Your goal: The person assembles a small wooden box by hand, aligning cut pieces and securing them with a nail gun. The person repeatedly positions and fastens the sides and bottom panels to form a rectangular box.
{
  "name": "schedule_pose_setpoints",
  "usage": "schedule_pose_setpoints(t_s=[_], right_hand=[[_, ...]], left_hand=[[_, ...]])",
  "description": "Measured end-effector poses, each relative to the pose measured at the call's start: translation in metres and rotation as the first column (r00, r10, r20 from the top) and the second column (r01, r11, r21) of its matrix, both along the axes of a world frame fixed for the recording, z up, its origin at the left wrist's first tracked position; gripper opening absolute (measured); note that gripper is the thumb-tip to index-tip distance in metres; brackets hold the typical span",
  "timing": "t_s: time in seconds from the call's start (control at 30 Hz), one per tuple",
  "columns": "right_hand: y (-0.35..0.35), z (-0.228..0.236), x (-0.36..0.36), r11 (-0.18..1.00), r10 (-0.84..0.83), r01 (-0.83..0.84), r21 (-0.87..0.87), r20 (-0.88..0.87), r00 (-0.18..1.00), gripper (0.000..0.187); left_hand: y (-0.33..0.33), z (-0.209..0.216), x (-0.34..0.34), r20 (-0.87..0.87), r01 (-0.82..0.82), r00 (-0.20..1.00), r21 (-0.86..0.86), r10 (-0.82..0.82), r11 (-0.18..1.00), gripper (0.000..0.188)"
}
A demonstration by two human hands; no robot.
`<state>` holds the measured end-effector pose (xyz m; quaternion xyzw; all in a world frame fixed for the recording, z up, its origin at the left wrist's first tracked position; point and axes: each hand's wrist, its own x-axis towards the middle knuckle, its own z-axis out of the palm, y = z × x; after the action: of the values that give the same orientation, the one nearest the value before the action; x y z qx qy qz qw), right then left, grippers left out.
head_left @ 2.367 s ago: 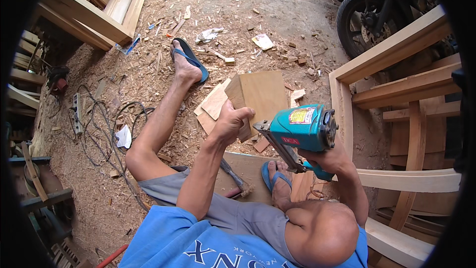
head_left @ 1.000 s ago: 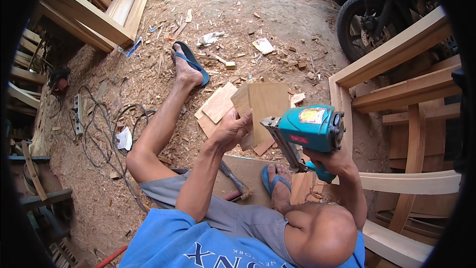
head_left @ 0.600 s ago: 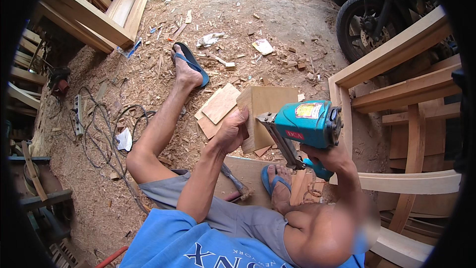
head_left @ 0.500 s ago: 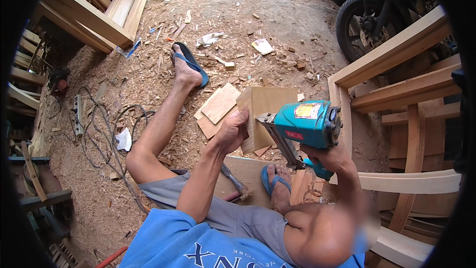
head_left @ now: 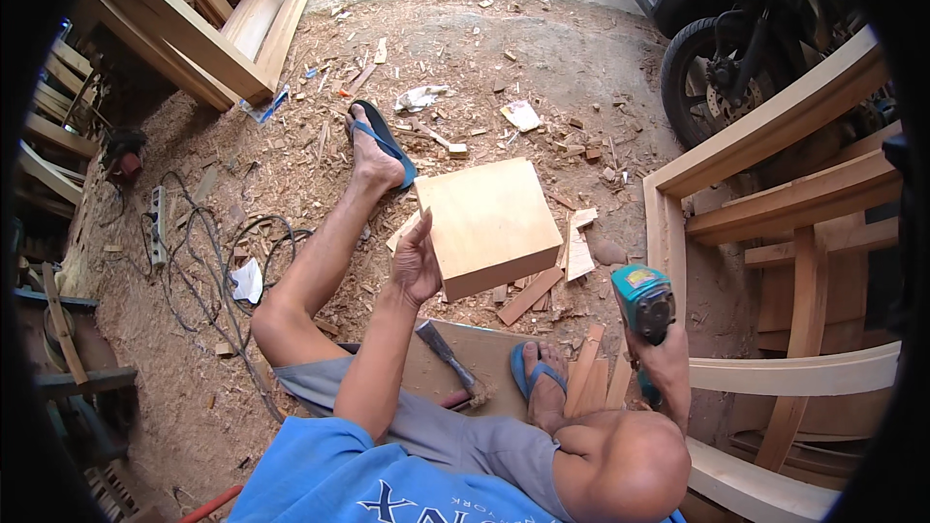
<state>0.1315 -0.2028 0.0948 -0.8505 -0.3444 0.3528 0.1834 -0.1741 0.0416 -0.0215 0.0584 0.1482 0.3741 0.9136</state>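
A pale wooden box [head_left: 489, 218] is held up in front of me, one broad face turned upward. My left hand [head_left: 417, 266] grips its near left edge, with the thumb along the side and the other fingers partly hidden beneath. Off to the right, my right hand [head_left: 662, 358] is wrapped round the handle of a teal nail gun [head_left: 641, 300], apart from the box. The gun's dark round end faces up toward me; its nose is out of sight. By my bent knee, a hammer [head_left: 446, 353] lies on a flat board [head_left: 402, 368].
Wood shavings and offcuts [head_left: 533, 292] litter the ground. Black cables [head_left: 199, 252] and a power strip [head_left: 157, 223] lie to the left. Wooden frames [head_left: 668, 232] stand on the right, with a motorbike [head_left: 717, 77] behind. Another wooden frame [head_left: 194, 29] stands at the far left.
The nail gun has come away from the box, moving right and down toward me. The box has been turned in my left hand, so a broad face now points up.
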Motion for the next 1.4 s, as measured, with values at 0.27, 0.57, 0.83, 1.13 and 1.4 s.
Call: schedule_pose_setpoints(t_s=[0.27, 0.57, 0.83, 1.13, 1.4], right_hand=[[-0.029, -0.145, -0.010, 0.979, 0.106, -0.157, 0.133, 0.328, 0.939, 0.061], [-0.029, -0.202, -0.031, 0.973, 0.033, -0.107, 0.204, 0.337, 0.941, 0.075], [0.045, -0.092, -0.016, 0.846, 0.002, 0.243, 0.475, -0.458, 0.889, 0.056], [0.112, 0.000, -0.062, 0.692, 0.283, 0.174, 0.701, -0.485, 0.828, 0.082], [0.103, -0.001, -0.061, 0.584, 0.229, 0.064, 0.809, -0.241, 0.943, 0.062]], left_hand=[[0.001, -0.020, -0.014, 0.118, -0.238, 0.964, -0.015, 0.238, 0.971, 0.075], [0.001, 0.009, -0.001, -0.187, -0.342, 0.906, 0.209, 0.381, 0.916, 0.071], [0.001, 0.013, 0.015, -0.235, -0.181, 0.939, 0.288, 0.253, 0.940, 0.068], [-0.024, 0.031, 0.045, -0.217, -0.243, 0.918, 0.357, 0.333, 0.902, 0.069], [-0.035, 0.017, 0.047, -0.220, -0.158, 0.944, 0.360, 0.248, 0.919, 0.061]])
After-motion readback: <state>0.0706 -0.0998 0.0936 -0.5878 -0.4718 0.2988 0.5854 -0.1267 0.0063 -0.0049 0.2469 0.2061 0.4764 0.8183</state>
